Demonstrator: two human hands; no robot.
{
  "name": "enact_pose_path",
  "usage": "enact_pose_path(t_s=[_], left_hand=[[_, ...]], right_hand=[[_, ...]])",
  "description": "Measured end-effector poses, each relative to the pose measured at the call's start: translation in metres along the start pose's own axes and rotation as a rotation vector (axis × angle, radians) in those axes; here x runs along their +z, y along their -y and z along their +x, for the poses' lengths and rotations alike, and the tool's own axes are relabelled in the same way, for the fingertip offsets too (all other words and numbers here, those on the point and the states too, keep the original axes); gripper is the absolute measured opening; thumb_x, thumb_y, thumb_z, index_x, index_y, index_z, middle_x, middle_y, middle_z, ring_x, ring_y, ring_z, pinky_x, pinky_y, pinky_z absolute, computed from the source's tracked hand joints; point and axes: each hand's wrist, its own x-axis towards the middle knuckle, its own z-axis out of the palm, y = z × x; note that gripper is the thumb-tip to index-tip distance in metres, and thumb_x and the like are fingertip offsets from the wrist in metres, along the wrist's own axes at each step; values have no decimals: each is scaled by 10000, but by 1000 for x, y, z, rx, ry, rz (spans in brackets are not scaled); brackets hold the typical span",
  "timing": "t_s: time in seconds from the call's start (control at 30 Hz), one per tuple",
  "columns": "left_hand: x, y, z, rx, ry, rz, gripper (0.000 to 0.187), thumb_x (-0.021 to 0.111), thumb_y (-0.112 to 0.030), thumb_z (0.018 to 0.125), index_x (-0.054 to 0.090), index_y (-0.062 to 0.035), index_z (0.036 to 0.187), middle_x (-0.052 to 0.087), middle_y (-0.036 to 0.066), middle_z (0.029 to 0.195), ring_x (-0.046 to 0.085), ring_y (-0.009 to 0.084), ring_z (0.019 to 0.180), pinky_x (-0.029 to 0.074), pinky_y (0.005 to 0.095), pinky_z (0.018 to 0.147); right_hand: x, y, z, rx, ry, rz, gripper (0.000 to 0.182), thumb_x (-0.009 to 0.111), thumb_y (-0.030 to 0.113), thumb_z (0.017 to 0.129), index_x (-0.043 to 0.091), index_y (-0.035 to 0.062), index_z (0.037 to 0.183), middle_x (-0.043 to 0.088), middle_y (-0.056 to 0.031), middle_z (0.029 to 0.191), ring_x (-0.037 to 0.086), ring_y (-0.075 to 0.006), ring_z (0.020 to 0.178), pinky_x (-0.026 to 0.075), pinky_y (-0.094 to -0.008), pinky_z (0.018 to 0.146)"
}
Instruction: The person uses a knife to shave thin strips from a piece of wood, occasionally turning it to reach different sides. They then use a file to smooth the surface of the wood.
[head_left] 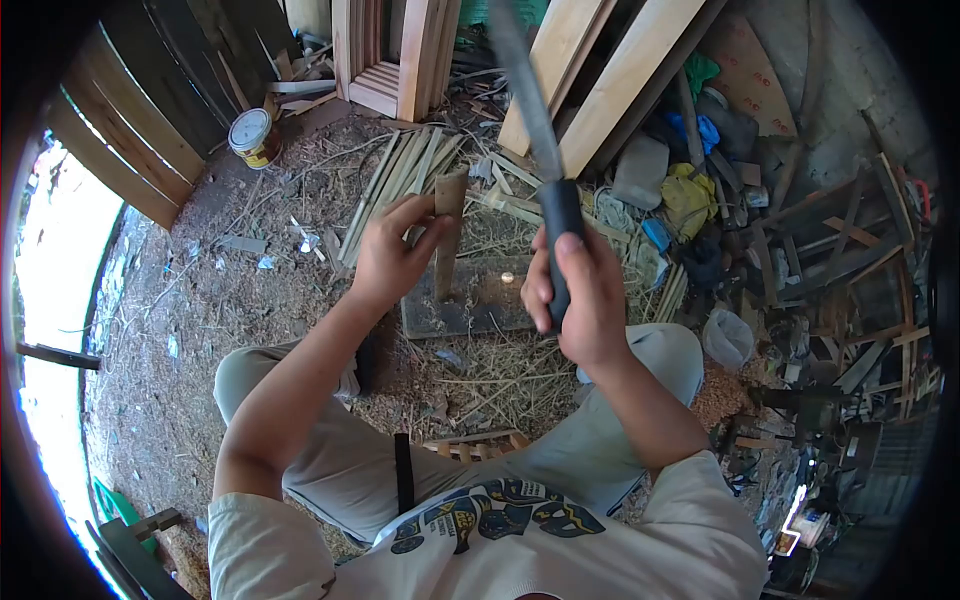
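Note:
My left hand steadies a split piece of bamboo, its thumb and fingers closed on the upper part. The piece stands upright, its lower end on a dark wooden block on the ground in front of me. In my right hand is a machete, gripped by its black handle. The long blade points up and away, to the right of the bamboo and apart from it. A small, pale round spot shows on the block between my hands.
Thin split strips lie in a pile beyond my left hand. A paint bucket stands at the far left. Timber planks lean at the back. Bags and scrap wood crowd the right side. Shavings litter the ground between my knees.

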Motion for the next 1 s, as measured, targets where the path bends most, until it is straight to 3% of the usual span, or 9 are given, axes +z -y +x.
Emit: enact_pose_path(t_s=[0.13,0.27,1.0], left_hand=[[1,-1,-3,-21,-11,23,132,733,-71,920,668,24,984,665,150,879,686,292,788,525,379,692],[3,2,-5,-52,-23,-3,118,732,-59,919,661,19,971,652,143,865,672,289,783,506,378,699],[9,-3,-3,-78,-12,-31,104,725,-43,924,654,21,966,645,126,860,670,259,787,503,363,715]], right_hand=[[7,1,-16,145,75,-57,317,514,317,1099,533,0,1100,529,-11,694,468,-53,477,392,-233,448],[-1,-11,-22,221,176,-91,299,485,304,1100,526,9,1129,528,-21,715,479,-76,481,399,-244,448],[4,-13,-31,198,157,-117,267,475,301,1107,515,40,1143,535,-10,733,473,-59,501,398,-239,467]])
